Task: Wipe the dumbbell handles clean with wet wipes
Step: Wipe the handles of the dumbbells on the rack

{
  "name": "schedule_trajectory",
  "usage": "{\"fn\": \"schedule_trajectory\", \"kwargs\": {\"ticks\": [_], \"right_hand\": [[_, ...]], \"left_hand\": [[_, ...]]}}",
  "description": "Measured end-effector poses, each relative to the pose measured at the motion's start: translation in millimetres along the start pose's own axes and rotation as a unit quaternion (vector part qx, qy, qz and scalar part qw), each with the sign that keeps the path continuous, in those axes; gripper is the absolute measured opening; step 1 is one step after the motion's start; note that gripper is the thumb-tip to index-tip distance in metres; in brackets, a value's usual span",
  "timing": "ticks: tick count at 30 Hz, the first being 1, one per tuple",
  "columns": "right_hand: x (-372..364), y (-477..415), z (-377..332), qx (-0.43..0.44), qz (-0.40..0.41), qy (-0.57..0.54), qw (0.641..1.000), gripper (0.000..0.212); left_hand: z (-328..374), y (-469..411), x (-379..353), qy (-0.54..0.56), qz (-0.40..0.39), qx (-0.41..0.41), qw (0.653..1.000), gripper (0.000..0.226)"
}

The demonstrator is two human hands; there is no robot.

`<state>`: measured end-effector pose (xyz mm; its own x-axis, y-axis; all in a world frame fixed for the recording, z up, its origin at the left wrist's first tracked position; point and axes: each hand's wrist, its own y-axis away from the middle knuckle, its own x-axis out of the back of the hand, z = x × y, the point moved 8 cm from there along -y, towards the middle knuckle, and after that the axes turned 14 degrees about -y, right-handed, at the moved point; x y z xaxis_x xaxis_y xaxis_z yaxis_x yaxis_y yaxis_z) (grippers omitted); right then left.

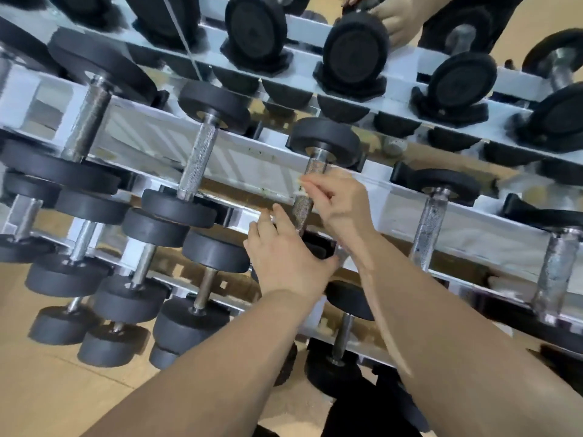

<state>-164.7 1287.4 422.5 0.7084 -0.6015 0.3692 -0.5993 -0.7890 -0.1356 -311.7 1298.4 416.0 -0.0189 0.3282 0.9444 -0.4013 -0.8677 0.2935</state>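
Handle: We were working at the grey rough metal dumbbell handle (302, 209) in the middle row of the white metal rack (252, 162).
Which way it ran: Its long way went from the far black round weight (325, 137) down toward us. The near end leaned a little to our left.
Right hand: Our right hand (342, 203) sat on the right side of the handle, touching its upper half. The thumb and first finger were pressed together on a small pale wet wipe (303, 183), which looked blurry. The other fingers were curled in.
Left hand: Our left hand (284, 260) was lower, at the near end of the handle. Its fingers were stretched out and a little apart, lying on the dark end there. We saw nothing held in it.
Closer hand: The right hand had the wipe and was already at the handle.
Next move: We thought the wipe should slide along the handle's long way, not across it.
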Motion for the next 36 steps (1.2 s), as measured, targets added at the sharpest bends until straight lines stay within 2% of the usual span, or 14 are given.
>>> {"fn": "schedule_trajectory", "kwargs": {"ticks": [2,4,12,18,21,24,27,29,34,36], "right_hand": [[-3.7,16.8,6.1,-0.022,-0.054,-0.047,0.997,0.015],[-8.6,23.7,6.9,-0.02,-0.072,-0.047,0.996,0.017],[-13.0,-24.5,9.8,-0.016,0.044,-0.029,0.998,0.022],[-28.2,16.5,8.1,0.05,-0.048,-0.056,0.996,0.024],[-32.7,24.6,7.2,0.07,-0.049,-0.069,0.994,0.024],[-28.2,9.9,4.3,0.069,-0.003,-0.048,0.996,0.029],[-13.2,-13.4,10.2,0.023,0.083,-0.042,0.995,0.026],[-9.4,-16.7,13.1,0.004,0.1,-0.056,0.993,0.024],[-28.5,27.6,7.6,0.059,-0.038,-0.084,0.994,0.026],[-29.6,29.6,7.6,0.073,-0.054,-0.086,0.992,0.026]], "left_hand": [[-8.4,-6.1,2.5,0.022,0.012,-0.003,1.0,0.137],[-20.3,-14.9,7.0,0.043,0.008,-0.012,0.999,0.137],[-37.1,-25.4,12.9,0.128,-0.036,-0.054,0.99,0.116],[-46.2,-33.4,14.4,0.173,-0.069,-0.061,0.981,0.112],[-46.2,-36.1,14.1,0.198,-0.094,-0.06,0.974,0.115],[-44.2,-34.5,12.2,0.209,-0.098,-0.064,0.971,0.111],[-44.9,-34.6,10.1,0.205,-0.101,-0.064,0.971,0.108],[-46.6,-36.3,10.3,0.205,-0.107,-0.063,0.971,0.11],[-47.3,-39.5,10.7,0.224,-0.127,-0.072,0.964,0.11],[-49.5,-42.3,11.0,0.233,-0.137,-0.072,0.96,0.111]]}}
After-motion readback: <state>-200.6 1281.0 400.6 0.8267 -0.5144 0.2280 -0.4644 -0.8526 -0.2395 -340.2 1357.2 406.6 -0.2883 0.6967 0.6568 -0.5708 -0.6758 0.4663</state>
